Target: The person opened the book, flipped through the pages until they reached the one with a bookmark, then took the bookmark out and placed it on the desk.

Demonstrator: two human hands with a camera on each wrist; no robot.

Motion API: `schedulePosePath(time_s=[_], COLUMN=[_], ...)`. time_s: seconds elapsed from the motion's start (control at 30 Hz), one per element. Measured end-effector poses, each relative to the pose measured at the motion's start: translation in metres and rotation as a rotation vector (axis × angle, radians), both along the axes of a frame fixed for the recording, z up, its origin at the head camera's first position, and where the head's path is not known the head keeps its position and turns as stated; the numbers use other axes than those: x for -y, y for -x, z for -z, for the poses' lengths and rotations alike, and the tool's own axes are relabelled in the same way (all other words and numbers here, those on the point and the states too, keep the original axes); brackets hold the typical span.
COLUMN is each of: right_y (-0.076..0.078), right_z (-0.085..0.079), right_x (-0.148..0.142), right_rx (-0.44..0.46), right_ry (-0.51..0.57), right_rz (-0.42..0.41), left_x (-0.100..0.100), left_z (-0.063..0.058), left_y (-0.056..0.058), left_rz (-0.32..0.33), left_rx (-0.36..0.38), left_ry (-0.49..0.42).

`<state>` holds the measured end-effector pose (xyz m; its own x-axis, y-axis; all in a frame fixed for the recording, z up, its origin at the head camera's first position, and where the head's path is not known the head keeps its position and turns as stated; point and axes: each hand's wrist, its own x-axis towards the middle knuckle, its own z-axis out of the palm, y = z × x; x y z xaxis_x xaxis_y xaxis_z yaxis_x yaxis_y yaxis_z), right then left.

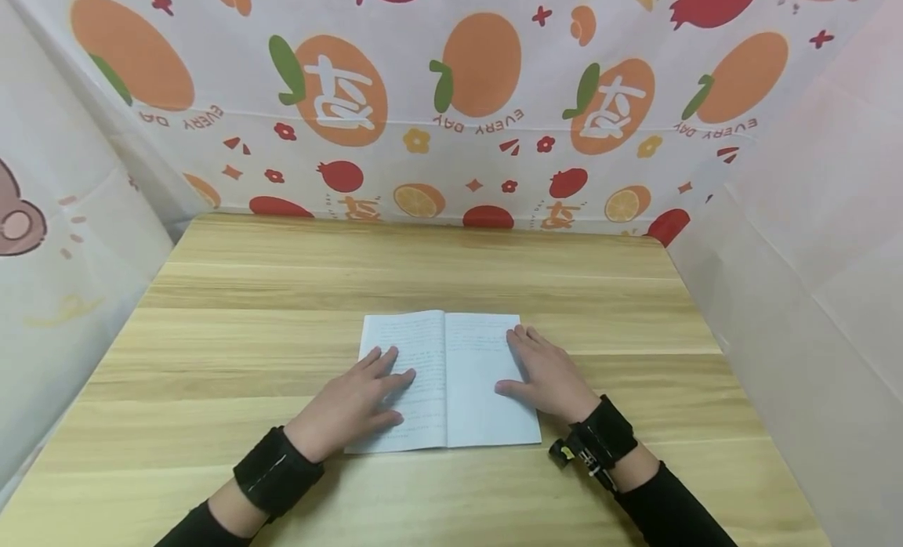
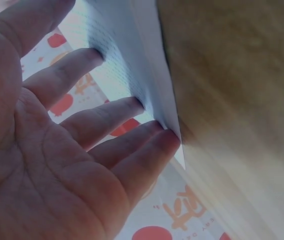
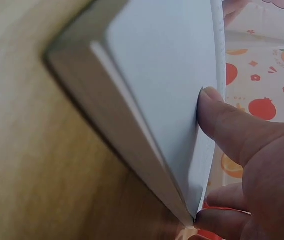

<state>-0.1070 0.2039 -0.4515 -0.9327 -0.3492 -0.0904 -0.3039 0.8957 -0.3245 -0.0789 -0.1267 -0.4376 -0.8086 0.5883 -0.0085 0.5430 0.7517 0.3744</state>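
An open notebook (image 1: 485, 406) lies flat on the table, with lines of handwriting over its left page (image 1: 423, 406) and a few lines at the top of the right one. My left hand (image 1: 346, 410) spreads its fingers across the left page. In the left wrist view, the fingertips of the left hand (image 2: 67, 145) touch the paper near its edge. My right hand (image 1: 553, 378) rests on the right page's outer edge. The right wrist view has the thumb of the right hand (image 3: 262, 160) pressing on the page, other fingers at the edge, partly hidden.
The wood-grain table (image 1: 268, 288) extends around the notebook on all sides. A fruit-printed curtain (image 1: 423, 171) hangs behind its far edge, and pale sheets (image 1: 797, 218) border the left and right sides. Black bands (image 1: 278, 472) circle both wrists.
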Motion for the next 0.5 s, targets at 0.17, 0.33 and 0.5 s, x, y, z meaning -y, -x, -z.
schedulePosePath(time_s=[0.17, 0.33, 0.5], right_y=[-0.0020, -0.0045, -0.0069], right_z=[0.0014, 0.0017, -0.0022], right_x=[-0.0010, -0.0012, -0.0018], right_rx=[-0.014, -0.016, -0.044], right_ry=[0.032, 0.064, 0.149], right_rz=[0.005, 0.021, 0.045], left_x=[-0.0001, 0.0005, -0.0015], left_z=[-0.0015, -0.0017, -0.0003], left_y=[-0.0019, -0.0030, -0.0029], left_rz=[-0.001, -0.007, 0.000], left_rx=[0.009, 0.010, 0.007], left_ry=[-0.008, -0.010, -0.007])
